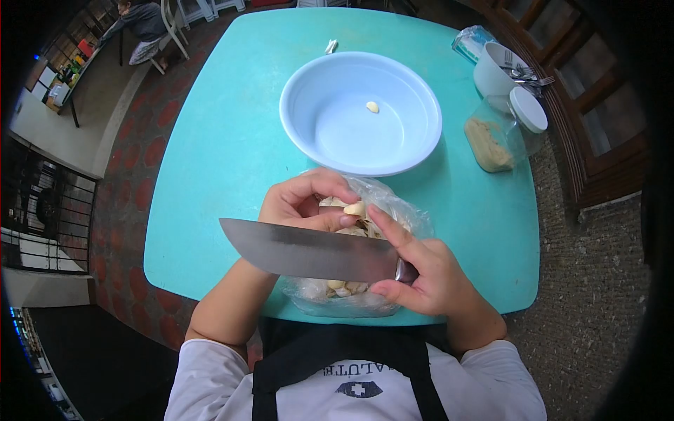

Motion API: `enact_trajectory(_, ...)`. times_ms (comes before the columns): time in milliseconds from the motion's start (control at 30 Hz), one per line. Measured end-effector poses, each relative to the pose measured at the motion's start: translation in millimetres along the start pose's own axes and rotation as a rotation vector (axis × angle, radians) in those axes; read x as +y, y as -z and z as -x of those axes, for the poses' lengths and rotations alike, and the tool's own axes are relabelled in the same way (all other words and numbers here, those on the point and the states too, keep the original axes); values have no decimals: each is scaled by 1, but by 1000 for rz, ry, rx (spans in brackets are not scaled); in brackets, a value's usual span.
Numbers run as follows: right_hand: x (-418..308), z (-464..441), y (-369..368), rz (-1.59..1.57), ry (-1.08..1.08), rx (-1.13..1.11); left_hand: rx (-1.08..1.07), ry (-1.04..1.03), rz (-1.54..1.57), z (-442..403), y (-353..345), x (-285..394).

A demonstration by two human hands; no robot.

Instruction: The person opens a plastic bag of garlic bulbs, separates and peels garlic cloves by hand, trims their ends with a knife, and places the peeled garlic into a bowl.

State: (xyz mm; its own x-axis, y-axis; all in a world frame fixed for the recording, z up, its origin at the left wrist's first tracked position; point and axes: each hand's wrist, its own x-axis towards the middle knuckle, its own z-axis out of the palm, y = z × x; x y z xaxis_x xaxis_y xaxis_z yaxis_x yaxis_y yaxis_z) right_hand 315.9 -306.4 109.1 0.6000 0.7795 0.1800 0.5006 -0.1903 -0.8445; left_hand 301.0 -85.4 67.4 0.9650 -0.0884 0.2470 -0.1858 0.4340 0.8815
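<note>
Between the fingertips of my left hand [309,200] is a pale garlic clove [355,209]. My right hand [425,274] is wrapped round the handle of a wide-bladed knife [316,251], its blade pointing left across my front. The right index finger reaches up to the clove. Beneath both hands lies a clear plastic bag [400,203] holding garlic [342,288], partly hidden by the blade. Just beyond the hands stands a light blue basin [330,133], with one peeled clove [373,107] on its bottom.
On the turquoise table [203,189], a clear jar [491,144] of tan contents with a white lid stands at the right. Behind it are a white tub [491,74] of forks and a plastic packet [472,43]. A person [144,28] sits at the far left.
</note>
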Motion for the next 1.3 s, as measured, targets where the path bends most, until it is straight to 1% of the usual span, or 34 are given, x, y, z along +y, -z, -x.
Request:
enact_trajectory(100, -1, 0, 0, 22, 5, -6, 11, -72, -51, 1, -3, -2)
enact_trajectory(200, 0, -2, 0, 39, 27, -4, -4, -106, -33, 1, -3, -5)
enact_trajectory(300, 5, -2, -3, 43, 61, 6, -30, -88, -3, 0, 0, -9)
enact_trajectory(400, 7, -1, -3, 35, 64, 5, -44, 197, 414, 0, -5, 2)
enact_trajectory(500, 1, 0, -1, 27, 31, -5, -65, 399, 682, 0, 2, 5)
enact_trajectory(600, 0, -1, -2, 18, 64, 5, 1, 432, 813, 1, -5, 7)
enact_trajectory(700, 2, -2, -3, 37, 97, 18, 55, 504, 806, 2, -8, 9)
enact_trajectory(800, 6, -1, -5, 86, 108, 29, -12, 521, 861, 3, -5, 2)
enact_trajectory(900, 10, 1, -4, 161, 94, 8, 17, 545, 821, 3, -2, -4)
enact_trajectory(1000, 7, 1, -3, 196, 75, 11, 72, 544, 752, 5, -2, -9)
enact_trajectory(1100, 9, 0, -3, 229, 96, 34, 71, 545, 723, 5, -6, -8)
enact_trajectory(1300, 9, -1, -4, 193, 86, 38, 31, 482, 577, 6, -8, -10)
